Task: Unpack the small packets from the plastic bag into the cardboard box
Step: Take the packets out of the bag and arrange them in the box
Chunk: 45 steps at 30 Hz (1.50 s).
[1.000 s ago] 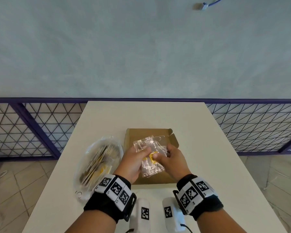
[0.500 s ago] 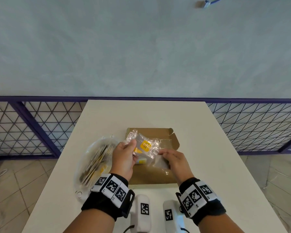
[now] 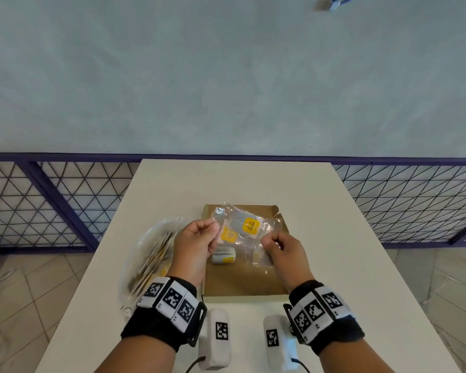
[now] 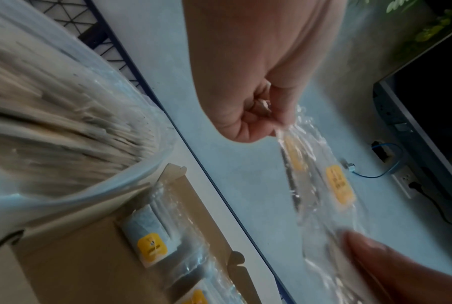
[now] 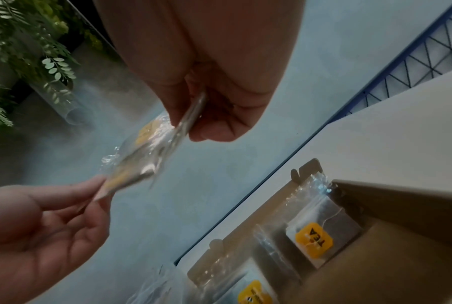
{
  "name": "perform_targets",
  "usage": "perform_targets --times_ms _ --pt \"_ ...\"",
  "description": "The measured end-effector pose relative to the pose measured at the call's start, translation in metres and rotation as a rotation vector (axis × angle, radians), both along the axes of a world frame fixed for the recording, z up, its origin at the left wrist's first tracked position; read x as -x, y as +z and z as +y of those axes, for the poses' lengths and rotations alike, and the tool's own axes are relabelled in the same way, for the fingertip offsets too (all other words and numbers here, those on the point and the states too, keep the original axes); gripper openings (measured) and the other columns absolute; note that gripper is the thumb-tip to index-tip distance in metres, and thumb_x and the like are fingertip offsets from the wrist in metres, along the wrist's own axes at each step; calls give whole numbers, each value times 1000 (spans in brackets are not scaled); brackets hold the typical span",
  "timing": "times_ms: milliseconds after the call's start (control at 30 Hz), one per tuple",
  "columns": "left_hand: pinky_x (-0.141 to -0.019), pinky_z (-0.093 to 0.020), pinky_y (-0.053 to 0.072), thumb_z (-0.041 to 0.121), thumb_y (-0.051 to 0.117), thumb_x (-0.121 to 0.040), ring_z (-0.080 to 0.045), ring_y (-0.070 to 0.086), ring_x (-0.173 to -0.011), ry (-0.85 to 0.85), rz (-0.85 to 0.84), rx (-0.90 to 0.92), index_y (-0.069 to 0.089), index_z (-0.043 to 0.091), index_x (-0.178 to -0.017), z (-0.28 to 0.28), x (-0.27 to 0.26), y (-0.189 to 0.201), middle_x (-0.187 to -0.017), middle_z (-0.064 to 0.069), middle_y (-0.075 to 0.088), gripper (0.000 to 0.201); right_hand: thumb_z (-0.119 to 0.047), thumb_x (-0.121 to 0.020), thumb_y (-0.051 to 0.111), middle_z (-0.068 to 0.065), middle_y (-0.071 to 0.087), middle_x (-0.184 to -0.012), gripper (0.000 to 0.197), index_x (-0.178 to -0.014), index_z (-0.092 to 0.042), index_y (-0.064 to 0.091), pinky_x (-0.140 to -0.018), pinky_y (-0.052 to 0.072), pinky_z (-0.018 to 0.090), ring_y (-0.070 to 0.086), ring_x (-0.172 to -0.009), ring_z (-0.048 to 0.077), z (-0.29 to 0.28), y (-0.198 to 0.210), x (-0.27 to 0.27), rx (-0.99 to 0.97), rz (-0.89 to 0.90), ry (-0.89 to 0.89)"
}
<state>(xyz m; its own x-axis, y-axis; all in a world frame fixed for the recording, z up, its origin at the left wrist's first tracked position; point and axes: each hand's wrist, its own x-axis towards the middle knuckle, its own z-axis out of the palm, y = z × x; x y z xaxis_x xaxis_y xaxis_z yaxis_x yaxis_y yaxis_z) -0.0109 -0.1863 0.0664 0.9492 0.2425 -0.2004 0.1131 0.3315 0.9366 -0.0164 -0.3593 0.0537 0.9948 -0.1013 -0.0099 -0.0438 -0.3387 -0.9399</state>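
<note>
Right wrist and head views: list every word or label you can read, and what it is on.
"TEA": yellow tag on a packet in the cardboard box.
Yellow label on the held packet: print too blurred to read.
Second yellow tag in the box: too small.
Wristband markers: patterns, tiny digits unreadable.

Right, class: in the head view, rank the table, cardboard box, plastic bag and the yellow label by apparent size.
1. table
2. cardboard box and plastic bag: look alike, unranked
3. yellow label
</note>
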Motion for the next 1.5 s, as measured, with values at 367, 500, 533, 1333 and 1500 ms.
perform_targets --times_ms 367,500,533,1333,1500 --pt "-64 -15 47 4 68 -81 -10 62 -73 -257 0 -306 67 17 -80 5 3 11 -79 1 68 13 -7 -91 51 -1 60 -74 18 -78 -17 59 -64 50 25 56 -63 15 -23 14 -8 37 -39 -76" --pt "-67 -14 47 7 62 -88 -7 59 -76 -361 7 -404 67 23 -77 -6 3 12 -80 5 65 19 -7 -90 53 -2 59 -74 22 -75 -22 57 -62 47 20 58 -65 15 -20 15 -6 97 -42 10" --pt "-71 -17 47 8 60 -89 -9 59 -79 -383 9 -419 66 24 -77 -9 3 12 -82 5 64 21 -5 -90 52 -2 59 -72 22 -76 -22 57 -62 47 20 57 -63 14 -19 16 -5 100 -36 49" --pt "-57 -20 46 6 56 -91 -11 59 -73 -365 152 -229 59 15 -100 -34 11 1 -91 -3 65 14 -11 -88 60 -1 58 -63 19 -71 -19 59 -58 49 29 53 -56 14 2 9 3 -121 85 68" --pt "-81 -39 53 12 51 -94 -18 61 -83 -262 239 -259 56 21 -97 -26 2 -1 -99 -6 62 11 -3 -88 55 -2 55 -79 24 -83 -26 49 -57 49 28 51 -60 14 -17 20 -2 -196 -45 -88"
